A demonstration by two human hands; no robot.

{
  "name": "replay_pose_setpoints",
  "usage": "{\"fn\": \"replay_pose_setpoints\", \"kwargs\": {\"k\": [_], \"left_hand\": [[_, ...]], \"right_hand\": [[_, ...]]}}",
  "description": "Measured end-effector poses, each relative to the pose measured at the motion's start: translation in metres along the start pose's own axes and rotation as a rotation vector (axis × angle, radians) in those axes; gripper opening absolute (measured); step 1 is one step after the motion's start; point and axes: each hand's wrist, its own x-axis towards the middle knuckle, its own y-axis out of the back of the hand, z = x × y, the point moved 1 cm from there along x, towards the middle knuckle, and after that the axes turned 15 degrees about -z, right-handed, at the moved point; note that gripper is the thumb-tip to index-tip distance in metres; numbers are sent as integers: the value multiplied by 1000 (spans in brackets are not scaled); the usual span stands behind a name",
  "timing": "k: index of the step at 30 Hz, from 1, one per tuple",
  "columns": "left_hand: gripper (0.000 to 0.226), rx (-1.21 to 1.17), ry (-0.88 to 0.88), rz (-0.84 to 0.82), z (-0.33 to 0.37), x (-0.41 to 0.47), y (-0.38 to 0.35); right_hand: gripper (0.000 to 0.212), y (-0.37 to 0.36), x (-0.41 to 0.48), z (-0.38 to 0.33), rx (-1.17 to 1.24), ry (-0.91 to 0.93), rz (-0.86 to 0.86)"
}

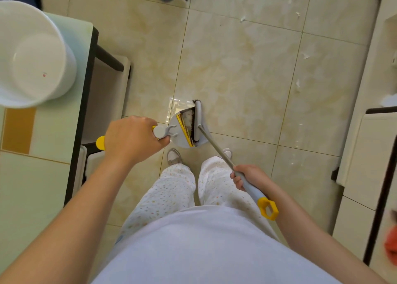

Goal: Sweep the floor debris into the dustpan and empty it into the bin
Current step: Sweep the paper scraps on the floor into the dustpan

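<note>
Head view, looking down. The grey dustpan [184, 129] stands on the tiled floor [236, 68] just ahead of the person's shoes; pale debris lies inside it, behind its yellow comb edge [185, 130]. A white bin [32, 55] sits on the green-topped counter [64, 120] at left, seemingly empty save for a small spot on its bottom. White paper scraps [300, 53] lie scattered on the tiles farther ahead and to the right, well apart from the pan. White cabinets [369, 146] border the floor at right. The broom head [197, 120] rests against the pan's mouth, its long axis running away from the person; the broom handle [217, 152] slants back and right. The left hand [133, 137] is closed around the dustpan's upright handle; the right hand [249, 176] is wrapped around the broom grip.
</note>
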Motion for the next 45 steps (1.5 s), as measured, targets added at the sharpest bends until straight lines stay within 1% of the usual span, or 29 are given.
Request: {"fn": "replay_pose_setpoints", "kwargs": {"k": [3,5,11,15,17,20,22,24,26,28,30,31,34,37,42,45], "left_hand": [[50,-12,19,-12,-6,-5,-6],[51,-9,28,-12,-7,-9,-10],[50,-16,30,-2,-4,-18,-22],[49,19,47,-9,-2,-22,-25],[50,39,56,-11,-1,-22,-24],[53,46,61,-7,-1,-22,-24],[52,49,63,-8,-2,-21,-25],[52,49,70,-3,-3,-20,-26],[51,42,68,2,-3,-19,-26],[51,31,59,10,-4,-18,-27],[50,21,52,10,-5,-18,-27],[50,15,52,11,-5,-19,-28],[49,-1,46,28,-6,-23,-29],[49,-26,38,29,-2,-28,-29],[51,-62,67,31,2,-31,-27],[53,-95,75,18,6,-28,-23]], "right_hand": [[17,4,-8,0,-2,34,21],[19,7,-12,-1,-54,72,48],[23,10,-15,-9,-347,176,159],[28,9,1,-21,-665,187,242],[27,8,12,-26,-727,173,275],[26,2,30,-29,-768,149,276],[26,-8,36,-28,-751,131,244],[20,-19,38,-25,-690,108,189],[10,-25,38,-22,-543,92,133],[5,-24,36,-20,-321,65,78],[8,-18,31,-20,-152,38,33],[10,-14,26,-19,-109,35,20],[15,-8,11,-14,-115,61,36],[16,-2,-2,-10,-181,109,75],[17,13,-18,-18,-190,176,131],[20,25,-21,-27,-272,221,183]]}}
